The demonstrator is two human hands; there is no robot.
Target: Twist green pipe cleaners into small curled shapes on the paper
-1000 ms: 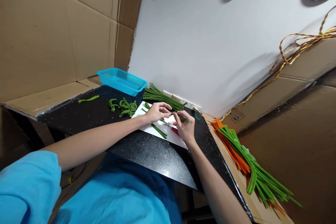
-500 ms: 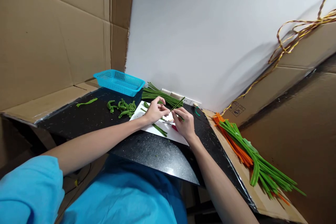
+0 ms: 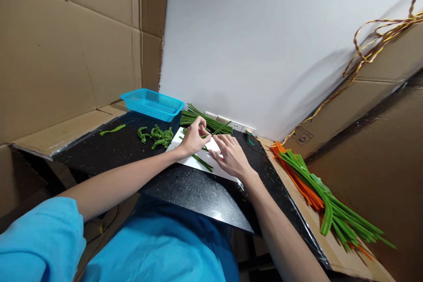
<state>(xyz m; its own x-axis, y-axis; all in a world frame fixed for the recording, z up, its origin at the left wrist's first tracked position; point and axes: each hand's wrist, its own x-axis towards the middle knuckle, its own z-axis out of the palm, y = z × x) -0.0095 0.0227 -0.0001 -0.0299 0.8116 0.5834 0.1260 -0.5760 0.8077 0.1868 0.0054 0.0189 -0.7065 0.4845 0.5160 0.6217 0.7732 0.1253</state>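
My left hand (image 3: 195, 138) pinches a thin dark green stem (image 3: 220, 128) above a white sheet (image 3: 216, 168). Close beside it on the right, my right hand (image 3: 232, 155) has its fingers apart, the fingertips near the stem, and its thumb over a small metal tool mostly hidden beneath it. Short green pieces (image 3: 202, 163) lie on the sheet. Behind my hands rests a bundle of long dark green stems (image 3: 193, 117). Curled green pieces (image 3: 158, 135) lie in a pile left of the sheet.
A blue basket (image 3: 150, 105) stands at the back left of the black table (image 3: 185, 189). One light green strip (image 3: 113, 130) lies at the left. Orange strips (image 3: 299, 185) and bright green strips (image 3: 343, 211) lie on cardboard at the right. A socket strip (image 3: 235, 126) is by the wall.
My right hand has opened from its pinch and spread its fingers, and now covers the tool's red handle. My left hand still pinches the stem. The view has shifted slightly.
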